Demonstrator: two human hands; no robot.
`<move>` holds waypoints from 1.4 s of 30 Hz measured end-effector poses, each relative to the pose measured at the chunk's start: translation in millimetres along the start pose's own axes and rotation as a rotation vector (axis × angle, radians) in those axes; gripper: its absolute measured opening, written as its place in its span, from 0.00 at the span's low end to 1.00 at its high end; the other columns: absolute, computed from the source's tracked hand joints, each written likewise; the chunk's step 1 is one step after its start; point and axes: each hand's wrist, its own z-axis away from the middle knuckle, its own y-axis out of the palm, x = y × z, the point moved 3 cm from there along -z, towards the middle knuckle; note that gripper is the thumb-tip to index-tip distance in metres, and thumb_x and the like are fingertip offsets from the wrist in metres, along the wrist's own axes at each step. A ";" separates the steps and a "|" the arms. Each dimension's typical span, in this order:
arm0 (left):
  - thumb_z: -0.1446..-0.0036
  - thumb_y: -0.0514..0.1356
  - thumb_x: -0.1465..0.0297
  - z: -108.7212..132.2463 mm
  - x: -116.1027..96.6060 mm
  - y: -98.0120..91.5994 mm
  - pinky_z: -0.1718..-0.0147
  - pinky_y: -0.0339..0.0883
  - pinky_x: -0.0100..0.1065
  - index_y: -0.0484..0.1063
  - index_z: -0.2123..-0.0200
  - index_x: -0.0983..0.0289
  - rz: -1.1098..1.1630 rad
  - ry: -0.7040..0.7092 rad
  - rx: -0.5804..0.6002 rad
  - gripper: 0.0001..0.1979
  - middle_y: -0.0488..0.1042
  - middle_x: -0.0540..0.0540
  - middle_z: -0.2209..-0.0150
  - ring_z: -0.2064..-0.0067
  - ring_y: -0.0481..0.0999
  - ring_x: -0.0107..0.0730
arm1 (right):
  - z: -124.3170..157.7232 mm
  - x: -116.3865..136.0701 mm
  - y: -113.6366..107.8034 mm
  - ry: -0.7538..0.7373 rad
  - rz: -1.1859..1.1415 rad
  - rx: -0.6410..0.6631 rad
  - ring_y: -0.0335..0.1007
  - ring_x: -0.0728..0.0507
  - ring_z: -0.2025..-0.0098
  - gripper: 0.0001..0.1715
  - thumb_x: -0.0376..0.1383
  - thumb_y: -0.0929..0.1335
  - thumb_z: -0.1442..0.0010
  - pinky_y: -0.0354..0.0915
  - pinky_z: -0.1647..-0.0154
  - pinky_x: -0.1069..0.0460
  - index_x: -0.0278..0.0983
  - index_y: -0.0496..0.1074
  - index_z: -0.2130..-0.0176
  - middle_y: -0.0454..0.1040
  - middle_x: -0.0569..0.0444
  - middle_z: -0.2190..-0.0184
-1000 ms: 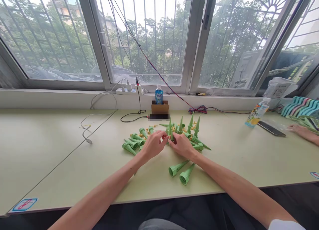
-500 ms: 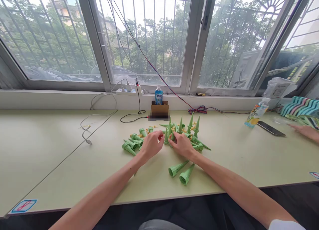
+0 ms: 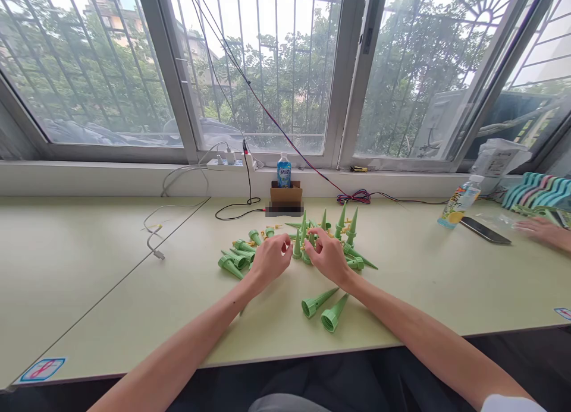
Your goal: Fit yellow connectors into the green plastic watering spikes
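Note:
A heap of green plastic cone spikes point(image 3: 352, 258) covers the middle of the pale green table point(image 3: 134, 293); some stand upright point(image 3: 352, 225), several lie on their sides point(image 3: 232, 261). Small yellow parts point(image 3: 273, 226) are scattered among them. My left hand point(image 3: 270, 260) rests just left of an upright cone point(image 3: 297, 247), fingers loosely curled and holding nothing. My right hand point(image 3: 330, 256) is just right of that cone, thumb and forefinger pinched together over the heap; what they pinch is hidden. Two cones point(image 3: 316, 302) point(image 3: 333, 314) lie nearer to me.
A small cardboard box point(image 3: 286, 194) with a blue bottle point(image 3: 284, 170) behind it stands at the back. Cables point(image 3: 154, 236) trail on the left. A drink bottle point(image 3: 459, 205), a phone point(image 3: 485, 230) and another person's hand point(image 3: 542, 230) are at the right.
Both hands were closed together on one cone. That cone now stands upright between them, my left hand has drawn back off it, and my right fingers have lifted slightly.

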 end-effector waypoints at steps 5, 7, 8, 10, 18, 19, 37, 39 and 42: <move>0.41 0.54 0.67 0.3 0.2 0.6 0.73 0.57 0.32 0.68 0.71 0.61 -0.027 -0.028 0.036 0.07 0.74 0.52 0.73 0.73 0.70 0.33 | 1.4 4.6 -2.3 -0.031 -0.019 -0.042 0.56 0.51 0.82 0.14 0.41 0.62 0.36 0.56 0.73 0.56 0.37 0.69 0.55 0.57 0.65 0.84; 0.41 0.55 0.67 0.1 0.3 1.0 0.73 0.56 0.32 0.69 0.70 0.61 -0.043 -0.035 0.049 0.07 0.74 0.53 0.72 0.72 0.71 0.34 | 1.5 4.8 -2.3 -0.037 -0.016 -0.045 0.56 0.51 0.81 0.14 0.40 0.62 0.36 0.57 0.72 0.56 0.36 0.68 0.54 0.58 0.65 0.84; 0.41 0.55 0.67 0.0 0.4 1.2 0.73 0.56 0.32 0.69 0.70 0.62 -0.053 -0.040 0.056 0.07 0.74 0.53 0.72 0.71 0.71 0.35 | 1.4 4.6 -2.2 -0.038 -0.016 -0.045 0.56 0.51 0.81 0.14 0.39 0.62 0.36 0.57 0.72 0.56 0.36 0.68 0.54 0.58 0.65 0.84; 0.41 0.55 0.67 0.0 1.0 1.6 0.72 0.56 0.33 0.70 0.69 0.62 -0.072 -0.053 0.074 0.07 0.75 0.54 0.71 0.70 0.72 0.36 | 1.1 4.0 -1.9 -0.039 -0.022 -0.044 0.56 0.51 0.81 0.13 0.39 0.62 0.36 0.56 0.72 0.56 0.36 0.68 0.54 0.57 0.65 0.84; 0.40 0.54 0.66 1.8 2.3 3.6 0.70 0.58 0.33 0.72 0.64 0.63 -0.110 -0.095 0.143 0.09 0.76 0.54 0.68 0.67 0.73 0.36 | 1.3 3.9 -1.3 -0.049 -0.055 -0.053 0.55 0.51 0.82 0.13 0.38 0.62 0.36 0.56 0.74 0.56 0.36 0.67 0.54 0.56 0.66 0.84; 0.40 0.54 0.66 1.7 2.5 4.1 0.70 0.58 0.33 0.72 0.63 0.63 -0.117 -0.099 0.151 0.09 0.76 0.54 0.68 0.66 0.74 0.36 | 1.4 4.0 -1.4 -0.050 -0.058 -0.055 0.55 0.51 0.82 0.13 0.38 0.62 0.36 0.56 0.74 0.56 0.36 0.67 0.54 0.56 0.66 0.84; 0.39 0.52 0.69 2.3 6.6 13.4 0.64 0.63 0.36 0.69 0.56 0.64 -0.229 -0.065 0.328 0.11 0.76 0.59 0.61 0.59 0.76 0.43 | 5.5 7.8 4.8 -0.109 -0.075 0.010 0.57 0.52 0.82 0.14 0.37 0.62 0.37 0.56 0.74 0.57 0.36 0.67 0.52 0.60 0.66 0.84; 0.39 0.51 0.69 2.9 7.4 14.8 0.65 0.63 0.36 0.69 0.56 0.64 -0.238 -0.054 0.341 0.11 0.76 0.59 0.61 0.59 0.75 0.43 | 6.9 8.2 8.0 -0.132 -0.076 0.049 0.57 0.52 0.82 0.13 0.36 0.62 0.37 0.56 0.73 0.57 0.36 0.67 0.52 0.61 0.65 0.84; 0.40 0.51 0.71 3.5 6.5 13.8 0.65 0.63 0.36 0.69 0.56 0.64 -0.214 -0.045 0.340 0.11 0.75 0.59 0.61 0.59 0.75 0.42 | 9.1 8.8 12.9 -0.160 -0.069 0.115 0.57 0.52 0.81 0.12 0.35 0.62 0.37 0.55 0.73 0.57 0.37 0.68 0.54 0.62 0.65 0.83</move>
